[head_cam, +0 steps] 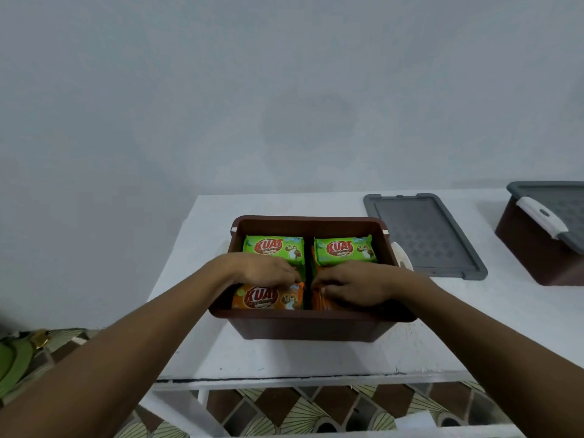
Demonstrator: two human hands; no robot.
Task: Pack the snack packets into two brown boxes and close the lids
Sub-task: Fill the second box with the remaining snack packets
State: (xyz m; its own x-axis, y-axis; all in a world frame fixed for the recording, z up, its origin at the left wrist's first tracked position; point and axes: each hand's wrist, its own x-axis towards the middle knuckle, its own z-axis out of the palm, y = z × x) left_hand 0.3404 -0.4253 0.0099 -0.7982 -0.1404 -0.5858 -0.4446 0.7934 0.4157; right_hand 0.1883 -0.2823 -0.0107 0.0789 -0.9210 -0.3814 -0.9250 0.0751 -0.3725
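Leftmost, the left hand (268,269) reaches into the open brown box (311,324) on the white tabletop (284,358), fingers (292,278) curled onto the top edge of an orange Kuat snack packet (268,298). Behind sit two green Kuat packets (274,248), side by side. Beside it, the right hand (354,284) presses bent fingers onto a stack of orange packets (319,300); whether it grips them is unclear. Further right lies a loose grey lid (423,237), then a second brown box (537,248), already lidded.
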